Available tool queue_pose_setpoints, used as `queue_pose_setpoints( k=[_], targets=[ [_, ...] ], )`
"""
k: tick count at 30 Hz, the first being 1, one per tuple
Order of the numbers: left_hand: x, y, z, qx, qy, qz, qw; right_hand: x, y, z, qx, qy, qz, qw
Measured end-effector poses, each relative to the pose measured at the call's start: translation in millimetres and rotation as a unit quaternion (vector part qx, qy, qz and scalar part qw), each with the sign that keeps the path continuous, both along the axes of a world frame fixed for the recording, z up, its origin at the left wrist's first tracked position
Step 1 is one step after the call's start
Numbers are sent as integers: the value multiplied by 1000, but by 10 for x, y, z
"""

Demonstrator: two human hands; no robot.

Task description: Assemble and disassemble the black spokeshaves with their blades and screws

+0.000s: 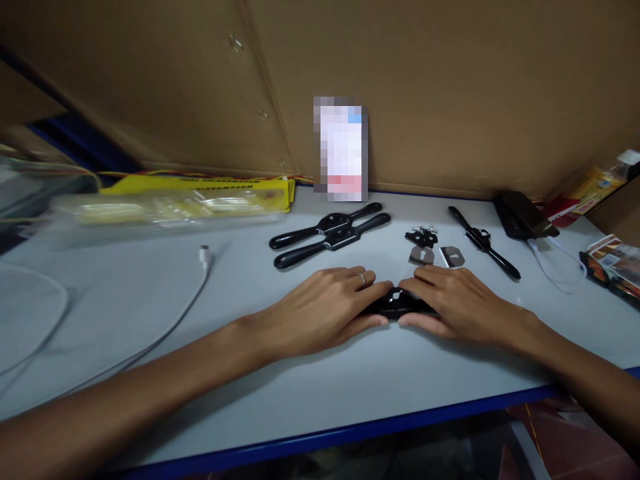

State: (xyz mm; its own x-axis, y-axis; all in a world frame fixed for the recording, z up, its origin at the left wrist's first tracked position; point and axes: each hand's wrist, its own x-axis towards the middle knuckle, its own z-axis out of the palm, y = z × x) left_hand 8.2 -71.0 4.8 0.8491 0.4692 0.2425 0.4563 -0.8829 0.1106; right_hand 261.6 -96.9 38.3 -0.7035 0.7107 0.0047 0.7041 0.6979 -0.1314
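Observation:
A black spokeshave body [397,305] lies low over the table near its front, gripped from both sides. My left hand [333,303] is closed around its left handle, and my right hand [453,303] around its right one; both handles are mostly hidden. Beyond my left hand rest two more black spokeshaves [345,235], side by side. Just past my right hand are two flat steel blades [453,257], with black cap pieces [423,238] and small screws [431,229] behind them. Another spokeshave body [484,241] lies farther right.
A lit phone-like screen [341,152], blurred out, leans on the cardboard wall [425,87]. Plastic-wrapped yellow packages [175,207] lie at back left. A white cable [193,300] crosses the table's left side. A black case [523,215] and a packet [615,260] lie at right.

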Motion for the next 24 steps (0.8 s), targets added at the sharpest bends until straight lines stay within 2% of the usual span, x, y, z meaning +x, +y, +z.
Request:
queue_pose_setpoints(
  k=[9, 14, 24],
  targets=[
    [4, -13, 6, -6, -2, 12, 1000, 0, 12, 22, 20, -10, 8, 1000],
    [12, -4, -9, 24, -3, -4, 1000, 4, 11, 12, 39, -22, 23, 999],
    [4, 2, -12, 21, -6, -7, 1000, -1, 9, -19, 71, -39, 45, 996]
  ],
)
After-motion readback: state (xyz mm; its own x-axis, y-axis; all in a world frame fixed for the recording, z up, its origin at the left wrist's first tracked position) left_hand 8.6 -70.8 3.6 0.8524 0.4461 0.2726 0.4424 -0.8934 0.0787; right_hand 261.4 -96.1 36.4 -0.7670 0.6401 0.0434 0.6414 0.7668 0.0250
